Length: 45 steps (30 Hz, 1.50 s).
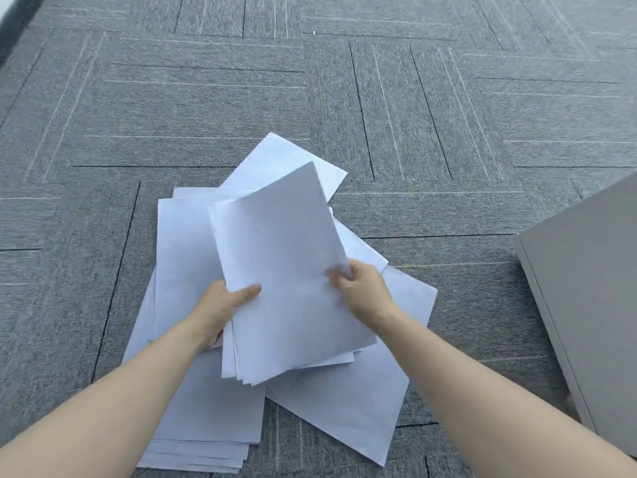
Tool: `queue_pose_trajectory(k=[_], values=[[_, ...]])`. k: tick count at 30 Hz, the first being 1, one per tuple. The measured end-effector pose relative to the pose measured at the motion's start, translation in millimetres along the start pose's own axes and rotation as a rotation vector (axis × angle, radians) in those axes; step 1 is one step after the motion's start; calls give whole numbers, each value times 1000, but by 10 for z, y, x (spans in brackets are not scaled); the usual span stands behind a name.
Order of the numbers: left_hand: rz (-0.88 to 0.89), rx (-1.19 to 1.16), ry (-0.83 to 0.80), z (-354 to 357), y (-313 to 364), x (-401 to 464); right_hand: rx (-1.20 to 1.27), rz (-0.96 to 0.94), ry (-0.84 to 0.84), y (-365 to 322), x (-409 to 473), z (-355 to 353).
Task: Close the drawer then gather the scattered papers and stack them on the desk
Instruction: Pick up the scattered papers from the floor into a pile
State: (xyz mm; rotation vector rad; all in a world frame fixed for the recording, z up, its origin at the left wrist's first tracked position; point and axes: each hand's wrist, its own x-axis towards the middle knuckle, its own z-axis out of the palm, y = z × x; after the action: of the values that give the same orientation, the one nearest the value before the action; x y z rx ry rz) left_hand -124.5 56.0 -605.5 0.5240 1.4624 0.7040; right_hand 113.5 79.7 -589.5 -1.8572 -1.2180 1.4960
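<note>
Grey carpet [206, 98] fills the whole frame. At the right edge sits a pale grey cabinet [586, 288]; you cannot tell from here whether its drawer is closed. In the lower centre, loose white papers [186, 253] lie fanned across the floor, overlapping at odd angles, so they need collecting before they can go on the desk, which is out of view. Above them you hold a small bundle of sheets [286, 270], tilted toward you, likely so its edges can be squared. Your left hand [220, 308] grips the bundle's left edge, thumb on top. Your right hand [358, 284] pinches its right edge, fingers curled behind.
</note>
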Motion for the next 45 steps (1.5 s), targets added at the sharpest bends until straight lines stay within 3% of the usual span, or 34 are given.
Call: queue_pose_trajectory(k=[4,10,16,21,27,33,38,45], values=[[-40,-24,38,-48,-48,-26,-128,34,-66,19,-2,130],[-21,-92,173,-469,-33,-76,-340,256,177,62,85,-18],[73,-90,361,-999,-92,-175,-441,339,348,29,145,28],[108,-5,439,-1084,-161,-241,-70,486,435,-55,221,79],[115,32,424,-1020,-160,-272,374,497,420,-15,261,322],[59,94,406,-1052,-244,-235,279,421,255,-27,193,560],[68,66,388,-1029,-248,-238,108,394,416,54,159,399],[79,61,387,-975,-245,-193,438,567,501,123,-27,300]])
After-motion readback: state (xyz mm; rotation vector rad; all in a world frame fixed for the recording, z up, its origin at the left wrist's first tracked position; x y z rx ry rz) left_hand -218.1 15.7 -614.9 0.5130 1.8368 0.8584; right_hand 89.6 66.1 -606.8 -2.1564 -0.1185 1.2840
